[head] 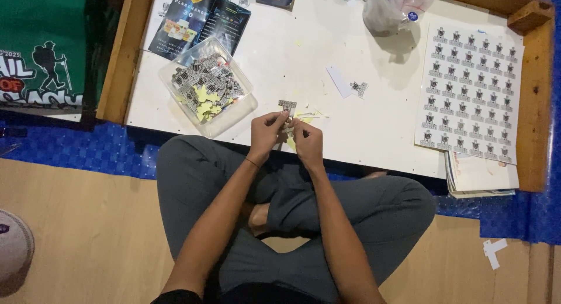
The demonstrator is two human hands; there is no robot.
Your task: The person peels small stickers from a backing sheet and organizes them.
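— Both hands pinch what? — Left hand [266,134] and right hand [308,141] hold one small sticker [287,106] at the table edge [350,146].
— Progress? — Left of the grip, a tub [242,108] full of cut stickers; far right, an uncut sticker sheet [470,87] remains.

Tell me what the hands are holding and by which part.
Both hands, left hand and right hand, pinch a small cut-out sticker by its lower edge, its top poking above the fingertips. Exactly which fingers grip is too small to tell.
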